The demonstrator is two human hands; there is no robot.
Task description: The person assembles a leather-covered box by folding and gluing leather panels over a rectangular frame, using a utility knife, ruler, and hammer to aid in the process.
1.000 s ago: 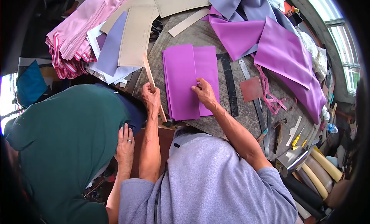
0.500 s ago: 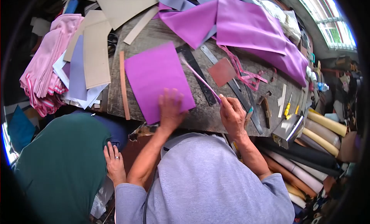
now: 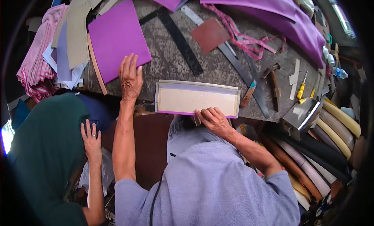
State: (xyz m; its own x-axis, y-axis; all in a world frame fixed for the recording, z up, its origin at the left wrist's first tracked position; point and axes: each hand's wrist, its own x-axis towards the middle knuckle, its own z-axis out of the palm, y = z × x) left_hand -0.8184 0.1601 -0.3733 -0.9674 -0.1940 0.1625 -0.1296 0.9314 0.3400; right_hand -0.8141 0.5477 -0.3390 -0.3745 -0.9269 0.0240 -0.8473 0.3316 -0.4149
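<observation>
My left hand (image 3: 131, 79) lies flat with its fingers stretched out, their tips at the lower edge of a purple sheet (image 3: 119, 39) on the worktable. My right hand (image 3: 214, 122) holds the lower edge of a long beige panel (image 3: 196, 99) at the front edge of the table. The panel has a greyish border and a purple strip along its bottom; its underside is hidden. A black straight strip (image 3: 179, 41) and a brown square piece (image 3: 210, 34) lie beyond it. A tan strip (image 3: 95, 64) runs along the purple sheet's left side.
On the right lie a hammer (image 3: 274, 86), a knife with a wooden handle (image 3: 248, 94), a yellow screwdriver (image 3: 301, 90) and a pink tape measure (image 3: 249, 43). Rolls of material (image 3: 304, 167) stand at lower right. A person in a green garment (image 3: 43, 156) is at my left.
The thin purple strip is out of my right hand, which now grips the beige panel. The purple sheet has shifted up and left in view, with my left hand still at its lower edge.
</observation>
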